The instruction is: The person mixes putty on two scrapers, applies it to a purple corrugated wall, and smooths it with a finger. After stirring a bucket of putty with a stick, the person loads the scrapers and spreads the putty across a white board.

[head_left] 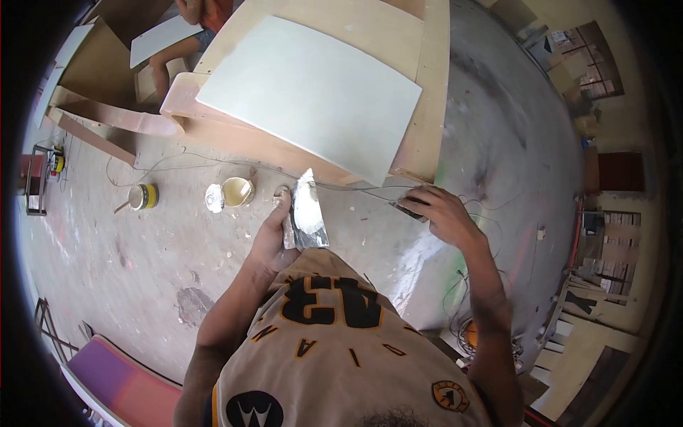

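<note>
My left hand point(271, 233) is closed around the edge of a broad metal putty blade point(320, 233), its face smeared with white putty point(307, 206). Out to the right, my right hand point(448, 217) has its fingers bent over a small flat scraper point(410, 211) with a dark edge; most of that tool is hidden under the fingers. Beyond both hands, a white panel point(313, 89) lies flat on a large wooden piece point(430, 99). The blade and the scraper are apart from each other and from the panel.
An opened tub point(237, 192) of pale filler with its lid point(214, 198) stands on the floor point(142, 249). Left of it is a yellow-labelled can point(144, 196) with a stick. A cable point(263, 167) crosses the floor. Another person point(203, 21) sits at the upper left.
</note>
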A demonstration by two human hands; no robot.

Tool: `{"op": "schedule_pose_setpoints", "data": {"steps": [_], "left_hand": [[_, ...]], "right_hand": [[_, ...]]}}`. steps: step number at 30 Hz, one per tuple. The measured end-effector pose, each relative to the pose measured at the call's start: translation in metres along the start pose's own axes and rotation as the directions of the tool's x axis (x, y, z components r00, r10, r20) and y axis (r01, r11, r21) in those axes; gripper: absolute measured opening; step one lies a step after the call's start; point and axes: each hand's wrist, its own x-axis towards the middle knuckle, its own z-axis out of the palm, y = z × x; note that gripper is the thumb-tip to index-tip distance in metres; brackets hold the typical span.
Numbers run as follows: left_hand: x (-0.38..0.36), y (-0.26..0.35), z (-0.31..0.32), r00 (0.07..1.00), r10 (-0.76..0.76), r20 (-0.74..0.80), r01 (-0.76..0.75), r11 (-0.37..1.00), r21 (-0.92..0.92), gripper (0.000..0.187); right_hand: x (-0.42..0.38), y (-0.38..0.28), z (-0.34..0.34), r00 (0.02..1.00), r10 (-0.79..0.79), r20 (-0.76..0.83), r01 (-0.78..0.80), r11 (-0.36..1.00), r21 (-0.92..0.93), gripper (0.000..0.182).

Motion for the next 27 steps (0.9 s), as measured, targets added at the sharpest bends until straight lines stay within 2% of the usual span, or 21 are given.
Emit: {"op": "schedule_pose_setpoints", "data": {"steps": [1, 2, 4, 5, 7, 8, 10, 11, 13, 14, 16, 17, 18, 19, 20, 22, 23, 24, 25, 26, 27], "left_hand": [[0.001, -0.006, 0.002, 0.999, -0.032, 0.023, 0.031, 0.999, 0.038, 0.049], [0.004, -0.012, -0.001, 0.999, -0.036, 0.020, 0.035, 0.998, 0.044, 0.049], [0.010, -0.024, -0.009, 0.970, -0.190, 0.150, 0.176, 0.979, 0.099, 0.048], [0.003, -0.031, 0.016, 0.980, -0.193, 0.054, 0.186, 0.975, 0.118, 0.046], [0.005, -0.038, 0.021, 0.964, -0.242, 0.110, 0.214, 0.952, 0.217, 0.043], [0.007, -0.040, 0.009, 0.947, -0.270, 0.173, 0.222, 0.942, 0.252, 0.042], [0.002, -0.043, 0.015, 0.960, -0.240, 0.145, 0.189, 0.937, 0.294, 0.042], [0.000, -0.043, 0.022, 0.983, -0.153, 0.103, 0.115, 0.945, 0.307, 0.041], [-0.003, -0.038, 0.025, 0.995, -0.039, 0.088, 0.012, 0.957, 0.290, 0.041], [-0.006, -0.031, 0.019, 0.982, -0.074, 0.174, 0.029, 0.969, 0.247, 0.042], [-0.004, -0.032, 0.018, 0.983, 0.098, 0.158, -0.143, 0.940, 0.310, 0.044], [-0.001, -0.031, 0.019, 0.964, 0.158, 0.212, -0.231, 0.895, 0.382, 0.046], [0.000, -0.029, 0.019, 0.938, 0.216, 0.270, -0.321, 0.837, 0.444, 0.048], [0.005, -0.025, 0.015, 0.888, 0.294, 0.354, -0.459, 0.619, 0.637, 0.051], [0.004, -0.023, 0.014, 0.885, 0.292, 0.363, -0.465, 0.615, 0.637, 0.051], [-0.001, -0.025, 0.028, 0.732, 0.377, 0.567, -0.605, -0.019, 0.796, 0.054], [0.004, -0.024, 0.037, 0.549, 0.342, 0.763, -0.768, -0.156, 0.622, 0.048], [0.006, -0.022, 0.044, 0.535, 0.330, 0.778, -0.782, -0.155, 0.604, 0.048], [0.008, -0.021, 0.050, 0.444, 0.234, 0.865, -0.829, -0.259, 0.496, 0.042], [0.009, -0.019, 0.055, 0.351, 0.131, 0.927, -0.858, -0.351, 0.374, 0.038], [0.009, -0.015, 0.060, 0.352, 0.031, 0.935, -0.828, -0.455, 0.327, 0.048]], "right_hand": [[-0.007, -0.010, -0.006, 0.991, 0.017, -0.132, -0.011, 0.999, 0.045, 0.055], [-0.011, -0.023, -0.006, 0.991, 0.022, -0.135, -0.015, 0.999, 0.050, 0.055], [-0.012, -0.058, 0.002, 0.845, -0.035, -0.533, 0.159, 0.969, 0.189, 0.050], [-0.013, -0.079, 0.008, 0.803, -0.079, -0.590, 0.251, 0.944, 0.215, 0.047], [-0.011, -0.115, 0.024, 0.704, -0.165, -0.691, 0.429, 0.874, 0.229, 0.041], [-0.011, -0.126, 0.031, 0.687, -0.210, -0.695, 0.440, 0.882, 0.168, 0.042], [-0.009, -0.127, 0.060, 0.700, -0.098, -0.707, 0.371, 0.896, 0.243, 0.044], [-0.010, -0.123, 0.069, 0.694, -0.092, -0.714, 0.366, 0.899, 0.241, 0.044], [-0.011, -0.113, 0.071, 0.756, 0.154, -0.637, 0.098, 0.934, 0.342, 0.047], [-0.020, -0.103, 0.066, 0.849, 0.089, -0.520, -0.027, 0.992, 0.125, 0.051], [-0.031, -0.091, 0.076, 0.840, 0.234, -0.490, -0.035, 0.924, 0.381, 0.049], [-0.032, -0.091, 0.081, 0.763, 0.368, -0.531, 0.022, 0.806, 0.591, 0.047], [-0.032, -0.094, 0.080, 0.688, 0.501, -0.525, 0.108, 0.644, 0.757, 0.046], [-0.031, -0.098, 0.077, 0.650, 0.699, -0.298, 0.146, 0.270, 0.952, 0.043], [-0.032, -0.095, 0.069, 0.653, 0.729, -0.205, 0.251, 0.047, 0.967, 0.041], [-0.028, -0.079, 0.097, 0.652, 0.602, -0.462, -0.110, 0.677, 0.728, 0.036], [-0.022, -0.077, 0.092, 0.697, 0.714, -0.066, 0.174, -0.079, 0.982, 0.033], [-0.004, -0.099, 0.050, 0.838, 0.489, 0.242, 0.305, -0.787, 0.536, 0.030], [0.007, -0.109, 0.035, 0.854, 0.403, 0.329, 0.241, -0.866, 0.438, 0.026], [0.010, -0.106, 0.042, 0.935, 0.250, 0.250, 0.123, -0.892, 0.434, 0.027], [0.014, -0.107, 0.041, 0.949, 0.222, 0.223, 0.107, -0.894, 0.434, 0.028]]}}
